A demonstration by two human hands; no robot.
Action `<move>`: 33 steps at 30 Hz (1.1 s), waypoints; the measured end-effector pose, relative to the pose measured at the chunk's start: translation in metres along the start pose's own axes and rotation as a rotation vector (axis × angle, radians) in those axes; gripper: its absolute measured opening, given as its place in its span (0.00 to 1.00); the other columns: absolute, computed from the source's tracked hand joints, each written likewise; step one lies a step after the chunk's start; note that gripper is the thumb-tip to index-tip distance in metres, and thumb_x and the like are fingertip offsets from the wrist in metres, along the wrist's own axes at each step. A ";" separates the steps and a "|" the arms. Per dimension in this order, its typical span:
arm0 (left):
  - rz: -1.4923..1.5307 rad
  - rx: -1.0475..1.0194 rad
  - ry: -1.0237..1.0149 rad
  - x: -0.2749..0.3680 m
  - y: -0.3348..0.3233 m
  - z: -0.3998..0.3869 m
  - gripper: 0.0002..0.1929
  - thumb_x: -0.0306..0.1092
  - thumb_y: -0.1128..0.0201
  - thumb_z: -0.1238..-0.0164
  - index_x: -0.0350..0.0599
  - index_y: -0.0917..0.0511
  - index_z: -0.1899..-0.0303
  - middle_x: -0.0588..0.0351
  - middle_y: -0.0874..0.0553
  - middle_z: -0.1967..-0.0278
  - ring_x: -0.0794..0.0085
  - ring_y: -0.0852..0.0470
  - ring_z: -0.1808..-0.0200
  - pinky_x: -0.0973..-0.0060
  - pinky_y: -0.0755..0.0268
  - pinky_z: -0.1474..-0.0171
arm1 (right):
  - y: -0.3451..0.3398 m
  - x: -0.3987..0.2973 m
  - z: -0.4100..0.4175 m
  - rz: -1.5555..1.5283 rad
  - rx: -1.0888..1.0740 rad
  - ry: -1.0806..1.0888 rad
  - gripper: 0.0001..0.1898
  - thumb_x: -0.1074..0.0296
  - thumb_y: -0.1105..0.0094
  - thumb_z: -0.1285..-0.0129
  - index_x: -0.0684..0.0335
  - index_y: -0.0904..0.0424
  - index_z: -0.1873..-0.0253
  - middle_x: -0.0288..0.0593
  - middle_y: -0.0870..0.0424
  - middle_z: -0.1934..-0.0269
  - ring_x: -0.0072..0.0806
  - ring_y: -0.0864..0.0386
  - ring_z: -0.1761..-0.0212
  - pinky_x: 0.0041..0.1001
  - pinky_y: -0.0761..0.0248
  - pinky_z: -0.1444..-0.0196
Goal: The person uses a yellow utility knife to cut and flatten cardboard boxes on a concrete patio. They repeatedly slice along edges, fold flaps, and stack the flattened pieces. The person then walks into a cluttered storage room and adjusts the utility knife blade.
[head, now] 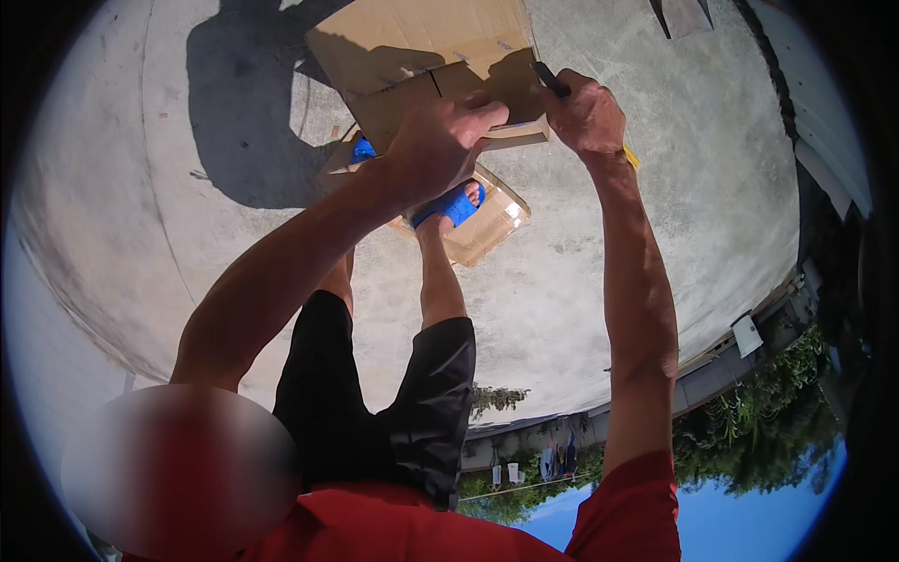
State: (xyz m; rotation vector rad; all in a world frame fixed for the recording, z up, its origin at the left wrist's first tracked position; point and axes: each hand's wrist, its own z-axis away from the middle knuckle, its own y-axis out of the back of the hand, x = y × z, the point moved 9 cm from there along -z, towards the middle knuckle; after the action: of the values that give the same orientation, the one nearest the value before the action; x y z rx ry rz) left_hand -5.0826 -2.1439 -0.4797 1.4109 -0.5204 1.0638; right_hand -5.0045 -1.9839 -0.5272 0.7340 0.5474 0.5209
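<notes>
Before me is a cardboard sheet point(421, 35) with creases and small print, partly in shadow. My left hand point(446, 144) is at its near edge with the fingers curled; whether they pinch the cardboard cannot be made out. To the right, my right hand point(586, 112) is closed around a dark-bodied tool point(551, 79), possibly a utility knife, whose tip lies near the right edge of the cardboard. A yellow piece point(631, 157) shows behind my right wrist. Another flattened cardboard piece point(495, 228) lies beneath my foot in a blue slipper point(453, 205).
Pale concrete ground point(562, 281) surrounds the cardboard. A brownish board-like piece point(685, 17) is at the top right. The second blue slipper point(363, 149) is partly hidden at the cardboard's left. Plants point(758, 414) and a low wall border the ground.
</notes>
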 end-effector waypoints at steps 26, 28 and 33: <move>-0.868 0.277 0.088 -0.107 0.024 0.001 0.37 0.71 0.32 0.37 0.51 0.17 0.38 0.46 0.13 0.42 0.51 0.22 0.30 0.52 0.29 0.30 | -0.122 0.101 0.044 -0.295 0.173 -0.355 0.34 0.44 0.19 0.52 0.66 0.20 0.49 0.55 0.14 0.49 0.52 0.13 0.48 0.45 0.19 0.48; -0.720 0.206 0.315 -0.113 0.003 -0.004 0.40 0.71 0.31 0.38 0.53 0.20 0.33 0.45 0.18 0.35 0.50 0.29 0.26 0.51 0.34 0.28 | -0.121 0.076 0.050 -0.320 0.270 -0.372 0.35 0.47 0.17 0.53 0.66 0.22 0.49 0.54 0.17 0.49 0.53 0.14 0.48 0.46 0.20 0.47; -0.442 -0.068 0.566 -0.132 -0.045 -0.025 0.40 0.60 0.28 0.40 0.52 0.26 0.29 0.44 0.22 0.33 0.50 0.28 0.29 0.55 0.32 0.30 | -0.114 0.063 0.072 -0.399 0.529 -0.438 0.34 0.53 0.15 0.58 0.66 0.28 0.54 0.54 0.21 0.50 0.56 0.17 0.52 0.49 0.24 0.52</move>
State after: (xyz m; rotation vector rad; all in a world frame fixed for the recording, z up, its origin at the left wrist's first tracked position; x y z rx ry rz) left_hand -5.1156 -2.1499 -0.6173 1.0316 0.1615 1.0077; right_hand -4.8845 -2.0514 -0.5847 1.1703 0.4026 -0.1726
